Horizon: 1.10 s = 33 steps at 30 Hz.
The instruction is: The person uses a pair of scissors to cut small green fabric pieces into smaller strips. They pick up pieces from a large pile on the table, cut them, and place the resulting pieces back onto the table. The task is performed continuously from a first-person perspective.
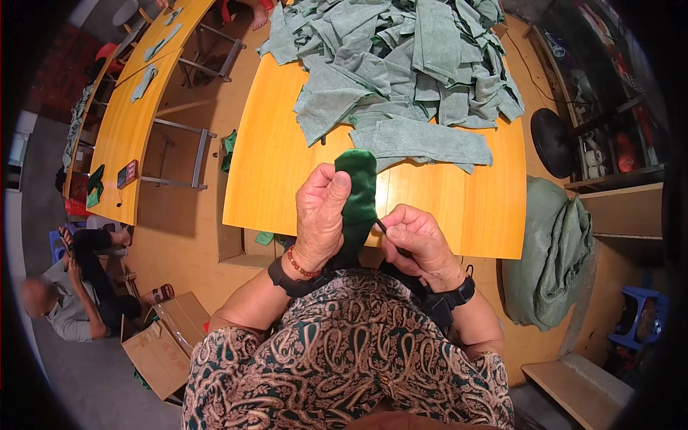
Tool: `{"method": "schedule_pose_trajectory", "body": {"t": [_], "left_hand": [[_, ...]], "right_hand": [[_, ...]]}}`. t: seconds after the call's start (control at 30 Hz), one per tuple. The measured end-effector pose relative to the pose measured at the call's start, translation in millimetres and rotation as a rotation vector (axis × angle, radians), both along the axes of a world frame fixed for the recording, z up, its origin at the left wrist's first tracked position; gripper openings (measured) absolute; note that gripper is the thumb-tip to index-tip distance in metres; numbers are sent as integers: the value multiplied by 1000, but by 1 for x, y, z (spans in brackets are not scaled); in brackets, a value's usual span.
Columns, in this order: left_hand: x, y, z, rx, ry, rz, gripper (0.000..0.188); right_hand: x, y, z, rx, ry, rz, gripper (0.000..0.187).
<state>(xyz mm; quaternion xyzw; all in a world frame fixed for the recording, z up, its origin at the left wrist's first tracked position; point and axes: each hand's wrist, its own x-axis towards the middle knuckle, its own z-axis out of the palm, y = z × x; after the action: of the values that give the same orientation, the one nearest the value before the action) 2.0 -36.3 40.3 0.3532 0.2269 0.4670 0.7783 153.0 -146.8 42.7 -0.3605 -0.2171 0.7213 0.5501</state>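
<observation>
Close to my body, near the front edge of the table, my left hand is closed on a strip of shiny dark green velvet-like fabric, thumb pressed against its side. The strip stands upright with a rounded top end; its lower part runs down into shadow at my lap. My right hand pinches a thin black tool, whose tip reaches the strip's right edge. Most of that tool is hidden in the fingers, so its kind does not show. Beyond both hands, a large heap of grey-green fabric pieces covers the far part of the table.
Left stands another long table with a few green pieces and a small box. A seated person is beside an open carton. To the right lie a stuffed green sack, a shelf rack and a blue stool.
</observation>
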Motion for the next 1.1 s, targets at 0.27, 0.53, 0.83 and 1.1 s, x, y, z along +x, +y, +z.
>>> {"method": "schedule_pose_trajectory", "body": {"t": [0.27,0.53,0.83,1.1], "left_hand": [[-2,-10,-12,68,157,-121,24],[-4,-14,-5,107,187,-85,23],[0,-24,-4,71,206,-67,27],[-6,8,10,-3,57,-6,17]], "right_hand": [[2,11,-2,25,-74,-17,16],[-3,2,-10,50,79,1,18],[-7,7,1,28,21,-42,17],[4,2,0,9,6,30,13]]}}
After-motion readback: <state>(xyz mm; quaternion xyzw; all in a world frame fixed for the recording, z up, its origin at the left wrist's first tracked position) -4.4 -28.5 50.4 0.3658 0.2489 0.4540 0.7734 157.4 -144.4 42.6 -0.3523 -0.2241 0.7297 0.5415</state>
